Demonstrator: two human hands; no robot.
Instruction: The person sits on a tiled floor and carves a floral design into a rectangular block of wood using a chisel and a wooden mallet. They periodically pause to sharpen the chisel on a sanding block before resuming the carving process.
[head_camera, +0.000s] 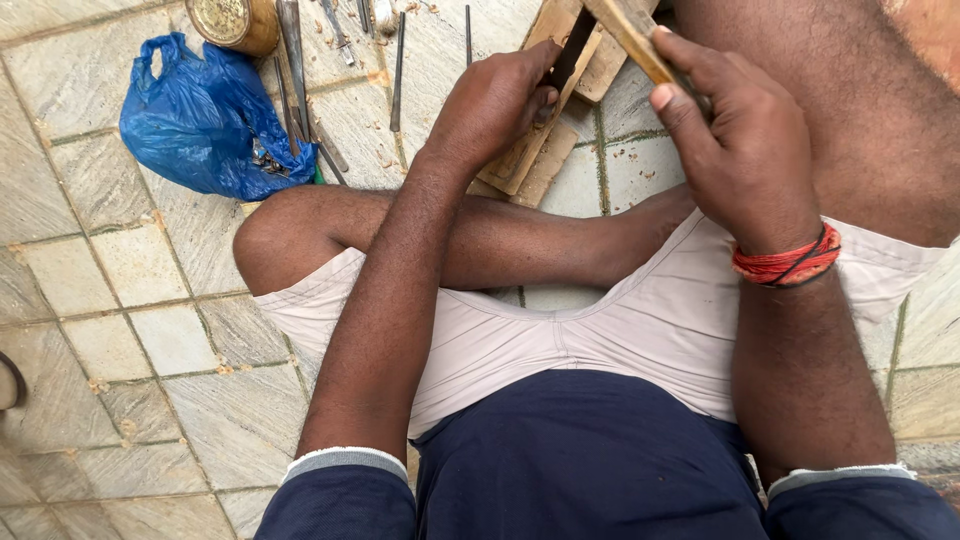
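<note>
A crinkly blue plastic bag (200, 125) lies on the stone tiles (140, 300) beside thin metal tools (300, 70). The left hand (495, 105) curls tight, pressing flat wooden pieces (530, 150) down. The right hand (745, 140) grips a wooden handle (635, 35) above them.

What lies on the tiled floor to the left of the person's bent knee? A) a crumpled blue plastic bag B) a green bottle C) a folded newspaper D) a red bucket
A: a crumpled blue plastic bag lies on the grey tiled floor left of the knee, beside thin metal tools, while the left hand presses on a flat wooden piece.
</note>
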